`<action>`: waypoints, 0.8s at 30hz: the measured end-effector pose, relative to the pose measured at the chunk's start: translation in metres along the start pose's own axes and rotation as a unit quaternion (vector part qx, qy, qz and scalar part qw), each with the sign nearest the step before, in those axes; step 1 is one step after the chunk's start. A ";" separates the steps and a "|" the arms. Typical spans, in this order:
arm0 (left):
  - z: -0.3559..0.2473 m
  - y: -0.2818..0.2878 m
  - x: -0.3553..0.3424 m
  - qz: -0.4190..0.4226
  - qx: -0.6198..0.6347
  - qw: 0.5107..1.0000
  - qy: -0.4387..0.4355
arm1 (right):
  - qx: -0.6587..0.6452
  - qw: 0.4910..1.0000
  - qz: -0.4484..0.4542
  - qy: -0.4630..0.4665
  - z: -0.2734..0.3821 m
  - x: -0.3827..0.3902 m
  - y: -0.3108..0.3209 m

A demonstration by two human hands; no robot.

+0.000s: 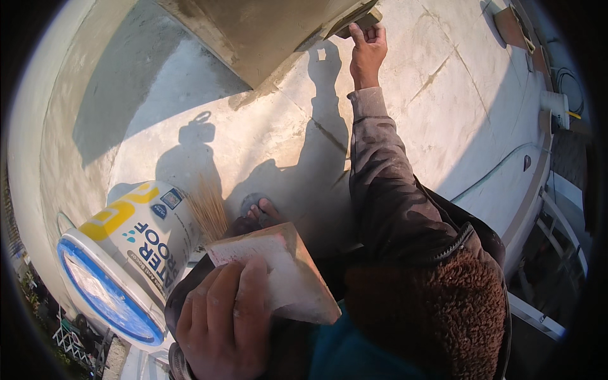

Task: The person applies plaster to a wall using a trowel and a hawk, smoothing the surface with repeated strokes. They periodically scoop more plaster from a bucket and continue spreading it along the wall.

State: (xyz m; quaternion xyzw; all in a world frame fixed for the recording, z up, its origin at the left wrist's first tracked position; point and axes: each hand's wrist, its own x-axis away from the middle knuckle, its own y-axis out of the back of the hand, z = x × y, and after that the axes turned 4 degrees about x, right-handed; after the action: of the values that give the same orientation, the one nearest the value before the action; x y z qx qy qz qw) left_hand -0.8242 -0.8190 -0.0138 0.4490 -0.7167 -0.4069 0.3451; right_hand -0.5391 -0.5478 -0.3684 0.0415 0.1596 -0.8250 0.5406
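Note:
My left hand (221, 316) is closed over a thick, flat rectangular board (285, 272), its face coated in pale dust and its edges reddish-tan. The board is tilted, low and close to my body. Stretched out ahead, my right hand (368, 54) grips a small flat piece with a tan edge (362, 23); its exact kind is hard to make out. That piece is up against the far right side of a grey, cement-coated block or pillar (253, 31). My right fingers are curled, with the thumb on the near side.
A white bucket (171, 221) with a blue rim stands at my left, and straw-coloured bristles (206, 209) show beside it. My foot (263, 209) is on the pale floor. At the right lie a hose (494, 168), a brown pot-like container (512, 28) and a white pail (555, 104).

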 end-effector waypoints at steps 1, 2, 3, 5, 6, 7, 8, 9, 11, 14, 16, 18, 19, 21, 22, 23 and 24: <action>0.000 -0.001 0.002 0.001 0.000 1.000 0.004 | 0.017 1.000 0.010 0.004 -0.007 -0.011 0.006; -0.001 -0.001 0.002 0.000 -0.007 1.000 0.016 | 0.025 0.999 0.023 0.005 -0.014 -0.019 0.000; -0.002 0.000 0.003 0.007 -0.010 1.000 0.023 | 0.029 0.999 0.018 -0.009 -0.018 -0.023 -0.005; -0.003 0.001 0.004 0.019 -0.013 0.999 0.035 | 0.116 0.993 0.013 -0.025 -0.026 -0.032 -0.001; -0.004 0.002 0.004 0.019 -0.010 0.999 0.037 | 0.161 0.986 0.011 -0.031 -0.028 -0.039 0.003; -0.005 0.003 0.004 0.019 -0.007 0.999 0.038 | 0.174 0.984 0.005 -0.042 -0.030 -0.047 0.007; -0.006 0.003 0.004 0.024 -0.004 0.999 0.044 | 0.185 0.981 0.000 -0.057 -0.029 -0.048 0.006; -0.006 0.003 0.005 0.021 -0.004 0.999 0.044 | 0.197 0.978 -0.004 -0.072 -0.027 -0.049 0.004; -0.005 0.001 0.006 0.017 -0.004 0.999 0.043 | 0.192 0.979 0.031 -0.066 -0.016 -0.040 -0.001; -0.006 0.001 0.008 0.013 -0.018 0.999 0.046 | 0.056 0.994 0.083 -0.048 -0.009 -0.011 -0.024; -0.006 0.001 0.007 0.014 -0.014 0.999 0.037 | 0.052 0.993 0.099 -0.041 0.004 0.009 -0.030; -0.006 0.001 0.006 0.017 -0.014 0.999 0.032 | 0.086 0.989 0.114 -0.036 0.014 0.034 -0.041; -0.006 0.000 0.005 0.018 -0.015 0.999 0.029 | 0.111 0.986 0.119 -0.027 0.014 0.047 -0.046; -0.007 0.001 0.003 0.020 -0.014 0.999 0.023 | 0.131 0.983 0.126 -0.023 0.021 0.073 -0.058; -0.007 0.001 0.002 0.023 -0.014 0.999 0.022 | 0.124 0.983 0.129 -0.029 0.026 0.089 -0.066; -0.008 0.001 0.002 0.024 -0.014 0.999 0.020 | 0.106 0.988 0.103 -0.033 0.031 0.105 -0.076; -0.008 0.001 0.002 0.022 -0.016 0.999 0.020 | 0.092 0.989 0.104 -0.060 0.036 0.120 -0.085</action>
State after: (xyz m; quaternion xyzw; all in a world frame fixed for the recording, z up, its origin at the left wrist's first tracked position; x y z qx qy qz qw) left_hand -0.8186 -0.8226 -0.0097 0.4358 -0.7129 -0.4012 0.3752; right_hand -0.6614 -0.6339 -0.3446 0.0584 0.0451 -0.7766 0.6257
